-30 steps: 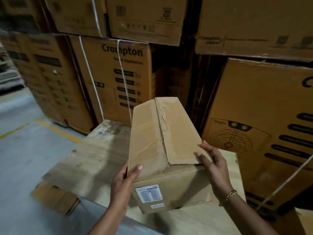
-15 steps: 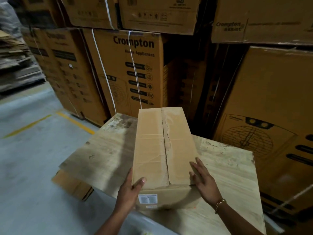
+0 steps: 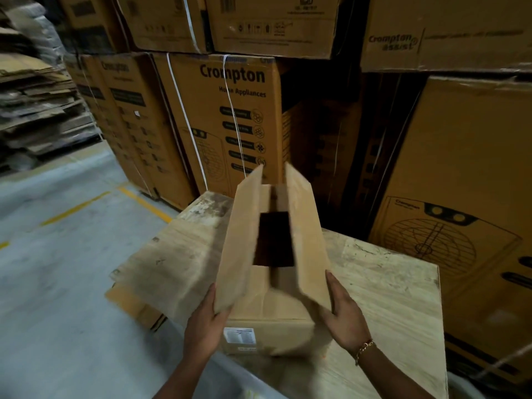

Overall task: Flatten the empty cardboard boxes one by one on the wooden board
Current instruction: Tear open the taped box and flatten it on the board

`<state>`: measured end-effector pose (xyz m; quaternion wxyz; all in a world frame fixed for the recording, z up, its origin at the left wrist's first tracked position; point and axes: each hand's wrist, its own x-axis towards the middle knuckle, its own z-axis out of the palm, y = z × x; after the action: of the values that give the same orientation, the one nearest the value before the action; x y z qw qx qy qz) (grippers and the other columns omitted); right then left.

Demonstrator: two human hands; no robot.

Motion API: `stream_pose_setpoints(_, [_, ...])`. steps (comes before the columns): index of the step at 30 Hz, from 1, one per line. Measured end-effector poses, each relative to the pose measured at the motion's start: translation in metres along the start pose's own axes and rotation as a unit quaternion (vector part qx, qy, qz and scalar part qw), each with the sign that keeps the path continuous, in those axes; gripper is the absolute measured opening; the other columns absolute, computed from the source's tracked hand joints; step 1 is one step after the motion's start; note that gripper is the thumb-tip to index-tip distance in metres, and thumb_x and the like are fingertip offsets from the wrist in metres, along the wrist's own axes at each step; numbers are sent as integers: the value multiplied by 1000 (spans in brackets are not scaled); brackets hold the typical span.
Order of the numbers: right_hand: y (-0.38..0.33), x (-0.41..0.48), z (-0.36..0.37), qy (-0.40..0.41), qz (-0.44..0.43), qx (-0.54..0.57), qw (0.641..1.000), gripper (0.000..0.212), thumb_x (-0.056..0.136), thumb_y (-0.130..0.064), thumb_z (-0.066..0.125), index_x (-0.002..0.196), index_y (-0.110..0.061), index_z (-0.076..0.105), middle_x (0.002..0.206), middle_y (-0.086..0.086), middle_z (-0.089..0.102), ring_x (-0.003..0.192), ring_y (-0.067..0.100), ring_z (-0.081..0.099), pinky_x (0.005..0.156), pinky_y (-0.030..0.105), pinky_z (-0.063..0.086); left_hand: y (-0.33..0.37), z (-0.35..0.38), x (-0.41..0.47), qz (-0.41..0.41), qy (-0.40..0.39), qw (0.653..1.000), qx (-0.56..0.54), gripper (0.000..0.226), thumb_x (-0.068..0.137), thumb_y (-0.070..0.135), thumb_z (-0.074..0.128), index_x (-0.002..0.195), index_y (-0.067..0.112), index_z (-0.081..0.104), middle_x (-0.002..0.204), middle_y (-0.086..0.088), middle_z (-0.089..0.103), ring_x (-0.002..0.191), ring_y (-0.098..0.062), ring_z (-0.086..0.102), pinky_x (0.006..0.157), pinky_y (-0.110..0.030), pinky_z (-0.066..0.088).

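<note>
A plain brown cardboard box (image 3: pixel 267 321) with a white label on its near face stands on the pale wooden board (image 3: pixel 383 286). Its two long top flaps are raised, and the dark inside shows between them. My left hand (image 3: pixel 205 326) grips the near corner of the left flap (image 3: pixel 239 240). My right hand (image 3: pixel 344 315) holds the near edge of the right flap (image 3: pixel 308 240); a gold bracelet sits on that wrist.
Tall stacks of printed Crompton cartons (image 3: pixel 227 122) stand close behind and to the right of the board. A pile of flattened cardboard (image 3: pixel 34 105) lies at the far left. Grey concrete floor (image 3: pixel 51 254) with yellow lines runs along the left.
The box's top was shut with my hands resting on it; now both top flaps are pulled up and apart. The view has also shifted closer over the board.
</note>
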<state>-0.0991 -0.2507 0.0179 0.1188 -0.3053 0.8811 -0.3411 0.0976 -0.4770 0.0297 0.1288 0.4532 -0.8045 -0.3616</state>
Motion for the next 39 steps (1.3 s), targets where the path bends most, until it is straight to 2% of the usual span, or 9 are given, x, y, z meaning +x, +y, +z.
stream_pose_setpoints(4, [15, -9, -20, 77, 83, 196, 974, 80, 72, -85, 53, 110, -16, 68, 80, 2, 75, 73, 19, 72, 70, 40, 60, 0, -15, -9, -66, 98, 976, -181, 83, 71, 87, 44, 90, 11, 71, 80, -6, 73, 81, -27, 69, 75, -39, 54])
stream_pose_setpoints(8, [18, -18, -51, 103, 99, 307, 941, 86, 66, -82, 63, 132, -29, 52, 104, -12, 72, 87, 9, 70, 73, 44, 62, -9, -36, -7, -68, 196, 949, -237, 67, 75, 72, 64, 102, 11, 67, 84, -12, 71, 73, -30, 71, 65, -37, 58])
stream_pose_setpoints(14, [43, -10, -84, 214, 82, 139, 963, 90, 85, -35, 74, 154, -37, 15, 145, -6, 40, 116, 18, 51, 87, 45, 54, -34, -58, 11, -30, 324, 945, 32, 85, 79, 35, 79, 149, 17, 32, 145, -17, 45, 132, -39, 42, 100, -59, 38])
stream_pose_setpoints(17, [62, 4, -89, 150, 72, -126, 978, 82, 83, -37, 73, 152, -27, 30, 158, -2, 26, 137, 28, 36, 99, 55, 47, -47, -53, 28, 95, 263, 920, 274, 52, 87, 38, 49, 133, 14, 57, 145, -15, 50, 141, -38, 34, 109, -56, 25])
stream_pose_setpoints(21, [58, 13, -76, -9, 110, -317, 942, 69, 91, -60, 34, 151, -29, 34, 163, -9, 22, 151, 21, 11, 118, 50, 19, -40, -36, 48, 97, 52, 967, 228, 55, 93, 33, 34, 134, 6, 58, 144, -19, 52, 131, -40, 50, 104, -59, 40])
stream_pose_setpoints(24, [29, 17, -53, -52, 197, -123, 971, 111, 69, -93, 4, 149, -25, 38, 160, -5, 29, 142, 24, 37, 109, 41, 35, -30, -12, 61, -62, -92, 993, 41, 80, 87, 76, 42, 150, 27, 40, 155, -2, 41, 140, -25, 41, 115, -43, 32])
stream_pose_setpoints(28, [-15, 30, -11, -133, 319, 294, 891, 80, 75, -85, 42, 137, -34, 50, 130, -10, 60, 109, 11, 60, 92, 30, 45, -25, 3, 68, -124, -136, 970, -156, 73, 76, 82, 52, 136, 41, 52, 139, 4, 58, 124, -23, 54, 109, -41, 39])
stream_pose_setpoints(34, [-22, 62, -4, -43, 253, 113, 960, 91, 76, -83, 38, 153, -38, 22, 138, 1, 53, 106, 22, 60, 82, 34, 49, -29, -4, 89, -77, -162, 979, -97, 56, 88, 71, 47, 138, 46, 42, 147, 5, 44, 131, -22, 49, 111, -41, 34])
stream_pose_setpoints(39, [-19, 94, -2, -54, 122, -80, 988, 76, 85, -80, 28, 153, -47, 18, 165, -12, 4, 147, 26, 27, 110, 52, 39, -22, -4, 93, -76, -175, 980, -56, 103, 67, 93, 24, 151, 32, 32, 155, 3, 33, 139, -24, 41, 112, -39, 29])
